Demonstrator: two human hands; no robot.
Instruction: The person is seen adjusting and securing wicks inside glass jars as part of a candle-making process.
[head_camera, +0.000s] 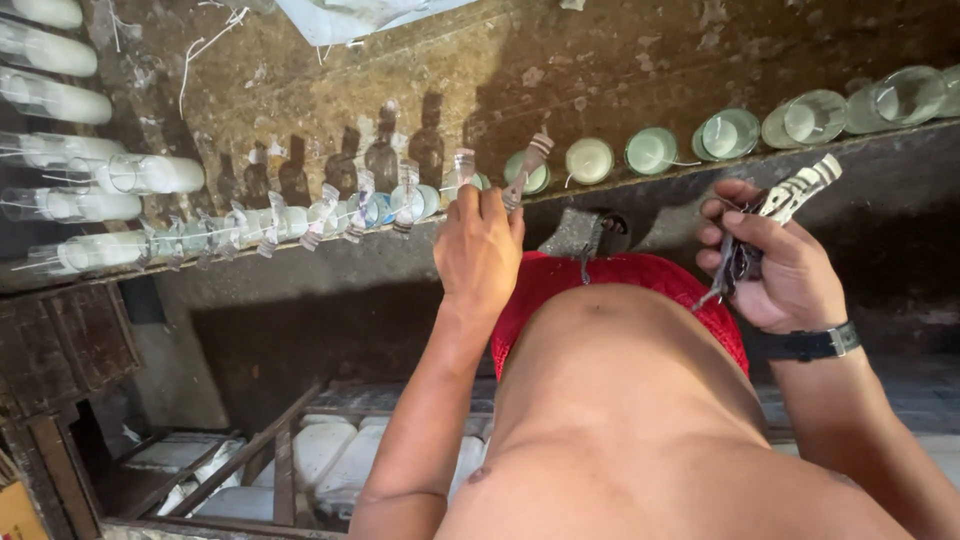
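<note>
The row of candle glasses (590, 160) lined the bench edge (880, 140) closely, those toward the left crowded with upright clips (362, 200). Behind them the stained bench top (620, 70) lay open. More glasses (60, 100) blocked the far left. The left hand (478, 250) filled one gap at the row.

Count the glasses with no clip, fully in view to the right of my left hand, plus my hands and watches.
Glasses without clip: 5
Hands: 2, left hand holding a clip, right hand holding a bunch of clips
Watch: 1
Total: 8
</note>
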